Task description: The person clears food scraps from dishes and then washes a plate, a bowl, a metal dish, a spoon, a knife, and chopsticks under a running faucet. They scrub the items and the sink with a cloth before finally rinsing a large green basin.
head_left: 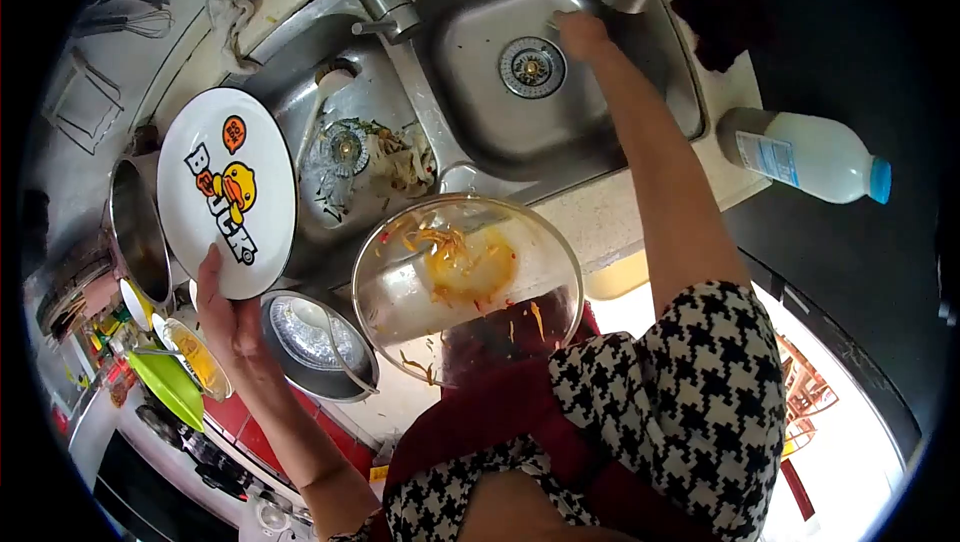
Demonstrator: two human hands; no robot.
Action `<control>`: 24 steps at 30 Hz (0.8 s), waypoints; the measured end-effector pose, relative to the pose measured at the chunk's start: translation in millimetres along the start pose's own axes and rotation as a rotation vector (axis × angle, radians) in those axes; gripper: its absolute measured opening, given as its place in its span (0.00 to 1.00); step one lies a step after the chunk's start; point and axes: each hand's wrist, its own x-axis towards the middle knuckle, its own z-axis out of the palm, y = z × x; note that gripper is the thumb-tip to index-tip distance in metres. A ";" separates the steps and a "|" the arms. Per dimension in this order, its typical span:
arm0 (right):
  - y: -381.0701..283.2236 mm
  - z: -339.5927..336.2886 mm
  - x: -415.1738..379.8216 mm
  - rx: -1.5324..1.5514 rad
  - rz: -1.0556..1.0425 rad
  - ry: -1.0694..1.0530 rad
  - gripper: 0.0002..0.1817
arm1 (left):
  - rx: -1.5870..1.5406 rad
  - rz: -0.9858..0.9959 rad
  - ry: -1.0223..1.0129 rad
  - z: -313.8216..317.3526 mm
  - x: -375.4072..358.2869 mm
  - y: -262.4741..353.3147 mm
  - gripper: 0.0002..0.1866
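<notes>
My left hand (230, 317) grips the lower edge of a white oval plate (205, 212) printed with a yellow duck, its face toward the camera. My right hand (582, 37) reaches into the right sink basin (480, 92), up and to the right of the drain strainer; its fingertips are too small to make out clearly. Food scraps (405, 157) and a ladle-like utensil (325, 102) lie in the left basin. Close to my body, a large glass bowl (575, 292) holds orange liquid and shredded bits.
A metal faucet (385, 7) stands between the basins. At the right lies a white bottle (800, 154) with a blue cap. On the left are a metal pot (140, 232), a pan with a spoon (320, 342), a yellow-filled bowl (197, 357) and a green dish (165, 387).
</notes>
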 end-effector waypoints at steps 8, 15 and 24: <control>-50.0 -188.8 -237.2 0.386 -0.067 0.364 0.06 | 0.044 0.008 -0.093 -7.3 12.5 -2.7 0.25; 6.1 -118.6 -472.5 0.895 0.702 0.851 0.09 | 0.363 0.287 -0.289 -42.4 43.9 1.3 0.20; 67.7 139.0 -481.0 1.073 0.983 0.449 0.13 | 0.330 0.213 -0.265 -27.8 47.1 6.9 0.20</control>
